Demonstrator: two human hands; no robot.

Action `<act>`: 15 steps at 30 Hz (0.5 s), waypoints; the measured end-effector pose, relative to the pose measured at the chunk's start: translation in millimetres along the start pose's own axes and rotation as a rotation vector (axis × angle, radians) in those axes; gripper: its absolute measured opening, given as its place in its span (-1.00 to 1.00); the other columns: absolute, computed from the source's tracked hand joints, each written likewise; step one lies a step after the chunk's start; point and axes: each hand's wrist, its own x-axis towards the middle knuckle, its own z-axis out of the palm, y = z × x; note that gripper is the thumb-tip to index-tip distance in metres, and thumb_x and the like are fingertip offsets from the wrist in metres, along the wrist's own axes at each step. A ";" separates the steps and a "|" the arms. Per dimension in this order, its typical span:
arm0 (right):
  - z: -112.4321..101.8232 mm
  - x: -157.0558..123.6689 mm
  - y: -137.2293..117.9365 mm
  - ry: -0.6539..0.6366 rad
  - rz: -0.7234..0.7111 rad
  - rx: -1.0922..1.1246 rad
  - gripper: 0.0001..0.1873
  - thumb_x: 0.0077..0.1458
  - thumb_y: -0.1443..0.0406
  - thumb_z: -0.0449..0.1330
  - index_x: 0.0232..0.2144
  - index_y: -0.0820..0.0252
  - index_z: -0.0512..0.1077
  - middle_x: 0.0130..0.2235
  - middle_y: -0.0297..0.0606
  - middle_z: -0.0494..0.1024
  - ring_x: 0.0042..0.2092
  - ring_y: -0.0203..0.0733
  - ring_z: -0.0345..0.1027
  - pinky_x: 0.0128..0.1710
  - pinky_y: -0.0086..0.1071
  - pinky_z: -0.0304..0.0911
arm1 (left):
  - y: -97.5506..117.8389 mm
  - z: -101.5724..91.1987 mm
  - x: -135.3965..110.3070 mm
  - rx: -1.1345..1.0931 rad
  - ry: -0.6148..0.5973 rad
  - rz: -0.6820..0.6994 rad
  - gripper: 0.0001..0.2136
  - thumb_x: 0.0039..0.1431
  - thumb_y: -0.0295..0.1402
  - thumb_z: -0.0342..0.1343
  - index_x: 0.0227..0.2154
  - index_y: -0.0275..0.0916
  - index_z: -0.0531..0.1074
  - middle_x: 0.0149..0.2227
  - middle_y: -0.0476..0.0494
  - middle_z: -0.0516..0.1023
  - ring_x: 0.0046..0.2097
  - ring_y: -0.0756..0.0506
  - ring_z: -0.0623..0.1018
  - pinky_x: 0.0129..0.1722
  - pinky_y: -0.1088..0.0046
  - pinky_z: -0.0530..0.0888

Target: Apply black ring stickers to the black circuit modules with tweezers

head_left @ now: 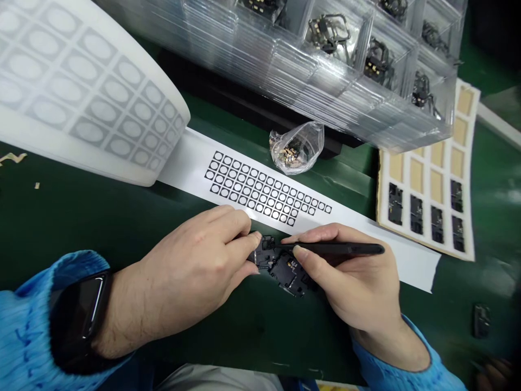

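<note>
Between the thumb and fingers of my left hand [203, 260] is a small black electronic part [265, 252], its left end hidden by the fingertips. My right hand [354, 277] is closed round black tweezers [345, 248], whose tip points left at that part. A second black electronic part [288, 271] lies just right of the first, partly under my right hand; I cannot tell whether the two touch. Behind both hands runs a white backing strip [411, 269] carrying rows of small black square stickers [260, 190] with pale round centres.
The strip's rolled end [93, 98] bulges up at the left. A clear plastic bag [299, 146] of tiny metallic pieces lies beyond the strip. Stacked clear trays [325, 81] of black parts rise behind. At right are a foam tray [425, 179] and a black object [481, 320].
</note>
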 end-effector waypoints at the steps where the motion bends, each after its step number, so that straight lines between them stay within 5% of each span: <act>1: 0.1 0.2 0.2 0.000 -0.007 -0.004 -0.93 0.17 0.33 0.44 -0.29 0.07 0.63 -0.25 -0.24 0.75 -0.25 -0.09 0.66 -0.30 -0.38 0.61 | 0.0 0.1 0.1 0.000 0.002 0.002 -0.87 0.34 -0.48 0.18 -0.09 -0.34 0.51 -0.23 -0.12 0.36 -0.22 -0.14 0.35 -0.24 0.21 0.39; 15: 0.3 -2.2 2.1 -0.005 -0.072 -0.054 -0.89 0.18 0.37 0.42 -0.25 0.05 0.61 -0.21 -0.27 0.75 -0.19 -0.06 0.67 -0.18 -0.29 0.62 | -0.2 0.3 -1.7 -0.011 -0.014 -0.012 -0.91 0.37 -0.46 0.14 -0.12 -0.31 0.49 -0.20 -0.13 0.36 -0.19 -0.15 0.36 -0.20 0.18 0.42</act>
